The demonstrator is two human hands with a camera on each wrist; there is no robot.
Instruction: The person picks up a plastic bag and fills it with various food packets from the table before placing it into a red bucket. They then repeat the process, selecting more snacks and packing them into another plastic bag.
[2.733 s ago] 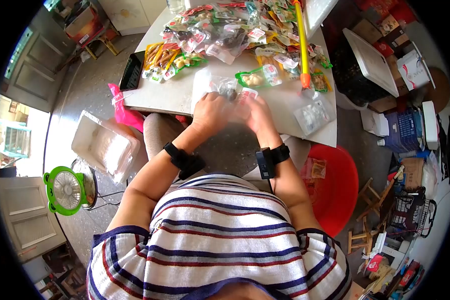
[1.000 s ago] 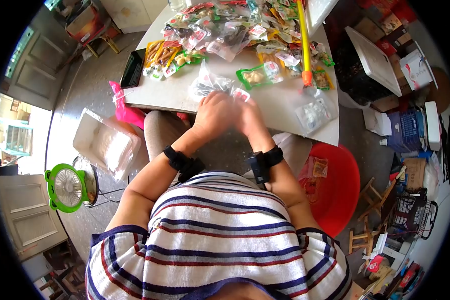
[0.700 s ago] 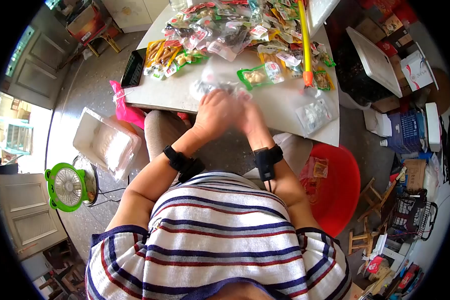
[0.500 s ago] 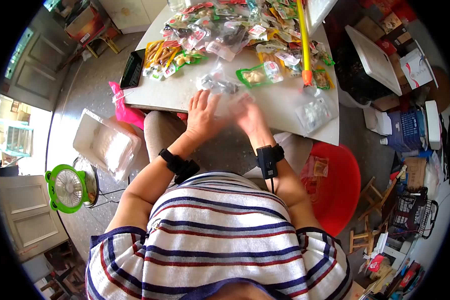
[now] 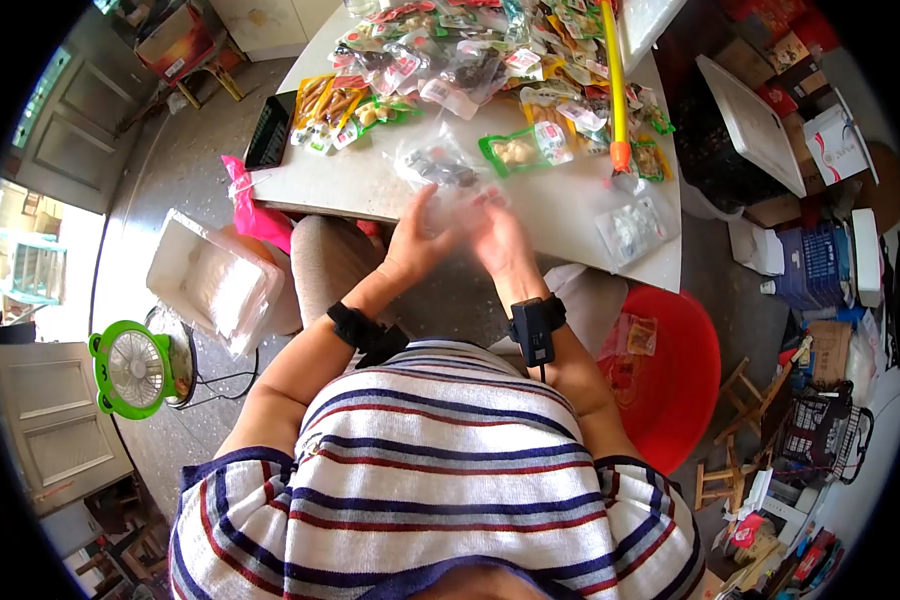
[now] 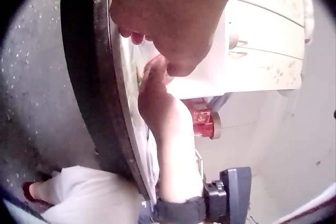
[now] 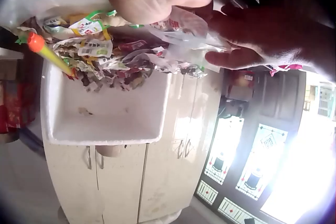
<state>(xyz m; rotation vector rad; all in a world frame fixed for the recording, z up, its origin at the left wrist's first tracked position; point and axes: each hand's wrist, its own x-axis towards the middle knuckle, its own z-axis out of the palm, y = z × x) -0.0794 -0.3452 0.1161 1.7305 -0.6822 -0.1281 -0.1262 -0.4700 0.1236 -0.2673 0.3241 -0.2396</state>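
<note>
On the near part of the table a clear plastic food packet (image 5: 435, 165) with dark contents lies in front of both hands. My right hand (image 5: 502, 242) pinches its near edge, where the film has a red-printed label (image 7: 176, 20). My left hand (image 5: 415, 242) stands beside that edge. In the right wrist view the left hand (image 7: 252, 37) has its thumb and fingers spread apart with clear film between them. The right hand (image 6: 157, 90) appears beyond the left one in the left wrist view. The pinching fingertips are partly hidden by blurred film.
A green-edged packet (image 5: 520, 150) lies just beyond the hands. Several colourful food packets (image 5: 470, 65) are heaped at the back. A yellow stick (image 5: 615, 85) crosses the right side, above another clear packet (image 5: 632, 228). A red tub (image 5: 670, 380) stands at lower right.
The left hand first lay close against the right at the packet's edge, then drew left with fingers spread, and now is turned on its side near it. The right hand has stayed at the edge.
</note>
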